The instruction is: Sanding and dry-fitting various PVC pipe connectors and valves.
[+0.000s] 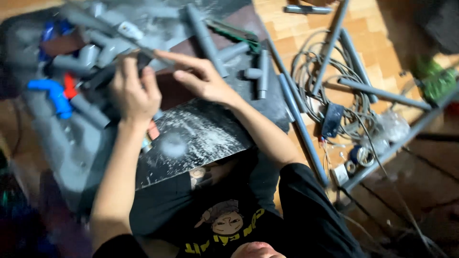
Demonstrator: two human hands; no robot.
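Near the upper left of the frame, the left hand has its fingers closed on a small dark pipe piece, while the right hand reaches in with fingers spread, holding nothing. The loose grey pipes crowded around could roll or get knocked off the dark board.

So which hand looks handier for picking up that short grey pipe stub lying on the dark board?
Probably the right hand: it lies open nearer the short grey pipe stub, while the left hand is closed around a dark object.
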